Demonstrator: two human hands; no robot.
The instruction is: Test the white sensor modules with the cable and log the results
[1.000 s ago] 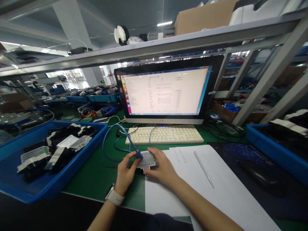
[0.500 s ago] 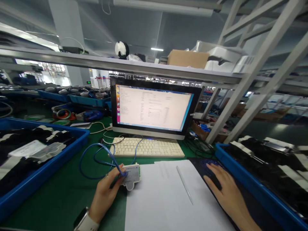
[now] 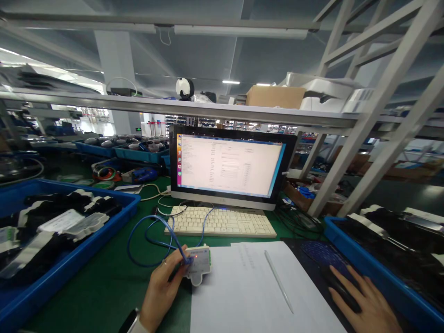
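My left hand (image 3: 165, 287) pinches a small white plastic module (image 3: 201, 262) at its left end, where a blue cable (image 3: 133, 243) is plugged in. A red light glows on the module's face, and a green connector shows along its right edge. The cable loops over the green mat towards the keyboard (image 3: 222, 222). My right hand (image 3: 369, 300) lies over a black computer mouse (image 3: 342, 289), fingers curved along it, on a dark mouse pad (image 3: 321, 254). Between the hands are white paper sheets (image 3: 243, 296) with a silver pen (image 3: 278, 281) lying on them.
A monitor (image 3: 229, 169) with a lit window stands behind the keyboard. Blue bins (image 3: 133, 203) of black and white parts flank the mat, the right bin (image 3: 385, 273) close to my right hand. Overhead runs a shelf (image 3: 222, 110) holding a cardboard box (image 3: 275, 96); metal posts rise at right.
My right hand has moved right and down onto the mouse. On the module a red light now shows. The camera view has shifted slightly, so everything sits lower and further right.
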